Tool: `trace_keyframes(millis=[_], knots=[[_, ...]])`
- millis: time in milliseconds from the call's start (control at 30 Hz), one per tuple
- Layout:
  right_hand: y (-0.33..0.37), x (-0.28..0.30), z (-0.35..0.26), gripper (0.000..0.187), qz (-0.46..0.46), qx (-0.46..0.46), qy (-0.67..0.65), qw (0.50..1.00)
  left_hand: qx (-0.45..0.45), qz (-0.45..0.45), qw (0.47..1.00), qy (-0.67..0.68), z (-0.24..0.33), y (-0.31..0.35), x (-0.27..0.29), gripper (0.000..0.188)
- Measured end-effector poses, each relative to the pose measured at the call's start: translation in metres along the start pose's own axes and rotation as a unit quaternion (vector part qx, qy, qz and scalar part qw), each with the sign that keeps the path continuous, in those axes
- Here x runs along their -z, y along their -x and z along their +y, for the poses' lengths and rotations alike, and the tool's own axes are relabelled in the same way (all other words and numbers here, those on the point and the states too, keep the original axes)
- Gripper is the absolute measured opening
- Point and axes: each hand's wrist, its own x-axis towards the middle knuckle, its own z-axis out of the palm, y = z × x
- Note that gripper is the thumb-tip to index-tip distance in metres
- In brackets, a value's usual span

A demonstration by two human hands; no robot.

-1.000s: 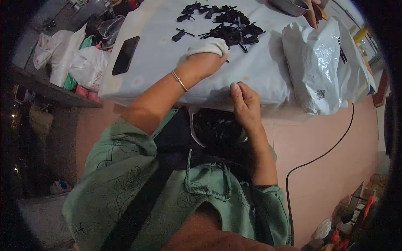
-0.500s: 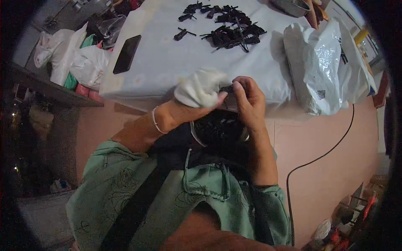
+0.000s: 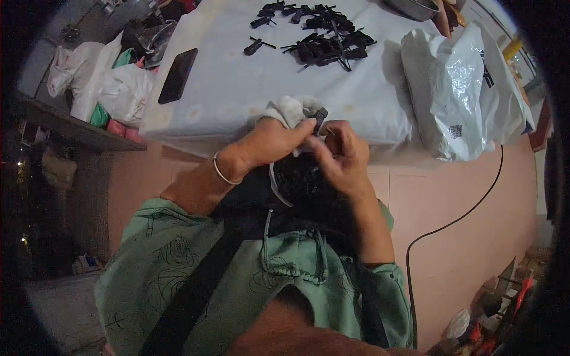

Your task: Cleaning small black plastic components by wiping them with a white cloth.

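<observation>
My left hand (image 3: 267, 142) is closed, thumb pressing a small black plastic part (image 3: 321, 117) that sticks up at its fingertips. A bunched white cloth (image 3: 290, 108) is in the same hand, behind the fingers. Right beside it, my right hand (image 3: 345, 155) has its fingers curled in a pinch by the lower end of the part; whatever they hold is hidden. Under both hands, at my lap, lies a dark heap of similar black parts (image 3: 300, 178), poorly lit. A pile of black parts with thin stems (image 3: 332, 47) rests farther back on the white-covered table (image 3: 225, 77).
A dark phone (image 3: 178, 76) lies at the table's left. On the right stands a large white plastic bag (image 3: 442, 95), with a metal bowl (image 3: 415, 8) behind. Plastic bags (image 3: 124, 89) fill a shelf at left. A black cable (image 3: 451, 224) crosses the floor.
My left hand has turned, and the black part now points upward in it. The white cloth has shifted behind the fingers. My right hand has lowered slightly and its fingers have curled in.
</observation>
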Motion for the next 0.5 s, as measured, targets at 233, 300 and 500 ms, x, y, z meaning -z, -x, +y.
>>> trace_keyframes(millis=[233, 300, 500], knots=[[0.000, -0.005, 0.012, 0.016, 0.107, -0.168, -0.106, 0.974, -0.040, 0.005, 0.999, -0.026, -0.001, 0.010, -0.015, 0.026], [-0.001, -0.002, 0.011, 0.021, 0.064, -0.166, -0.101, 0.979, -0.037, 0.038, 0.998, -0.044, -0.006, 0.005, -0.016, 0.024], [0.003, -0.004, 0.016, 0.024, -0.010, -0.121, 0.049, 0.991, -0.104, 0.098, 0.986, -0.087, -0.016, 0.002, -0.018, 0.025]])
